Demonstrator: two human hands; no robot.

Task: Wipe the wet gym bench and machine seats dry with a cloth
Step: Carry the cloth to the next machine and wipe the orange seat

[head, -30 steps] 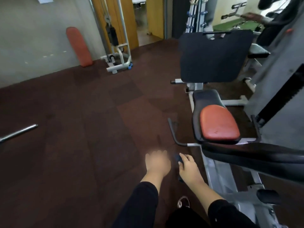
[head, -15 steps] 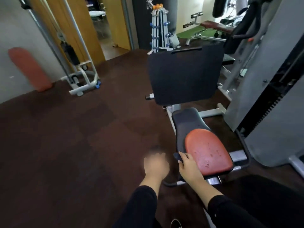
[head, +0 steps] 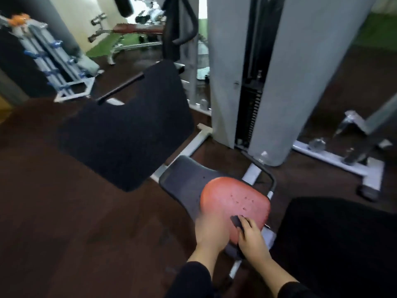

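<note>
A red padded machine seat (head: 234, 202) with small water drops on it sits on a dark base, low in the middle. My right hand (head: 252, 239) is over the seat's near edge, closed on a small dark cloth (head: 236, 221) that sticks out past the fingers. My left hand (head: 211, 232) is blurred at the seat's left near edge; its fingers cannot be made out. Behind the seat a large black back pad (head: 126, 134) tilts up.
A grey weight-stack tower (head: 268, 82) stands right behind the seat, its white base frame (head: 335, 158) running right. A black pad (head: 335, 239) fills the lower right. A dumbbell rack (head: 49, 63) and a flat bench (head: 137, 31) stand further back. Dark brown floor lies to the left.
The view has swung right and closer to the machine. Both hands, which hung over the floor beside the seat, are now over its near edge, the right one still holding the cloth.
</note>
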